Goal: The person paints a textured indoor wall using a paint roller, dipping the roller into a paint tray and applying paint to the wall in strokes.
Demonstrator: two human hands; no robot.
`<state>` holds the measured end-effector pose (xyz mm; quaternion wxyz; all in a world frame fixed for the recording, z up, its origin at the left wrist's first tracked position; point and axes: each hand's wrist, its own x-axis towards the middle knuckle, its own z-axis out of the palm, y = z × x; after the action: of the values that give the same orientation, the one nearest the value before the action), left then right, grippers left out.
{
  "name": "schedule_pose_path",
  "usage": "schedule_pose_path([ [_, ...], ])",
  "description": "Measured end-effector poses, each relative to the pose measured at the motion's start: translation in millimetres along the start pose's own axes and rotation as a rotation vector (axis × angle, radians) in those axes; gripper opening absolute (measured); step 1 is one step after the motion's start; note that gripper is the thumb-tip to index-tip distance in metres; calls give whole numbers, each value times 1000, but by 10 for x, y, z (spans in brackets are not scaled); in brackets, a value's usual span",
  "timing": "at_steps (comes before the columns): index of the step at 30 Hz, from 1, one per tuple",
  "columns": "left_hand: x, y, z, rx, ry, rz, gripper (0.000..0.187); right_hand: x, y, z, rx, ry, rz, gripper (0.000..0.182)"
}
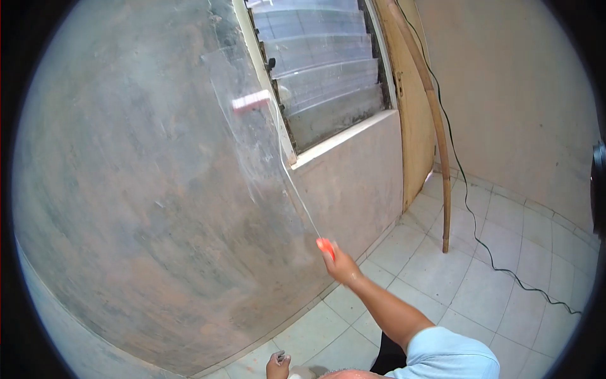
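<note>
My right hand [344,266] is wrapped round the orange handle of a paint roller [251,101]. The roller's long thin metal rod runs up to a pale pinkish sleeve, which lies against the grey, patchy wall [145,164] just left of the window frame. A wet-looking streak marks the wall around and below the sleeve. Low at the bottom edge, my left hand [278,367] is closed, with a small greyish bit showing at its fingertips. What it holds, if anything, I cannot make out.
A louvred glass window [328,69] with a white sill is right of the roller. Beyond it are a yellowish door [413,126], a leaning wooden pole [440,132] and a dark green cable [480,243] trailing over the tiled floor [435,278]. A dark object [597,189] stands at the right edge.
</note>
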<state>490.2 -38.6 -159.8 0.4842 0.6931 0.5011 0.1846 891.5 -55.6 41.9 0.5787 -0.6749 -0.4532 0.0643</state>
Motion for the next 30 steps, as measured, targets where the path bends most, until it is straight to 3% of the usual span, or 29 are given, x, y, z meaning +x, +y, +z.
schedule_pose_path([
  [2,23,-12,-12,-62,-11,1,42,-191,139,19,6,37,-117,46],
  [4,9,-51,-66,-141,-41,2,42,-282,-93,-91,22,-122,133,51],
  [10,-26,-100,-43,-441,-6,-124,42,1261,-1287,-271,116,50,-132,40],
  [13,40,-47,-132,-290,-78,-153,44,1386,-1414,-369,122,22,-131,42],
  [14,-74,-18,-131,-294,-74,-154,44,1237,-1223,-332,82,29,-83,44],
  [16,-342,295,-30,79,66,58,45,706,-535,-190,-21,24,-48,52],
  [18,-245,190,-103,-79,33,25,44,75,84,-57,-75,-22,-38,53],
  [21,-309,18,-150,-351,-53,-75,43,-76,-179,-198,-81,-82,66,53],
  [23,-525,353,-152,-200,44,-103,41,479,-495,-175,-42,48,-97,52],
  [25,-534,510,-220,-125,100,-114,41,1180,-1209,-325,19,46,-126,46],
  [27,-464,556,-360,-295,-66,-145,41,1760,-1719,-395,41,49,-164,44],
  [30,-539,344,-211,-61,117,-3,40,1885,-1498,-172,28,53,-177,47],
])
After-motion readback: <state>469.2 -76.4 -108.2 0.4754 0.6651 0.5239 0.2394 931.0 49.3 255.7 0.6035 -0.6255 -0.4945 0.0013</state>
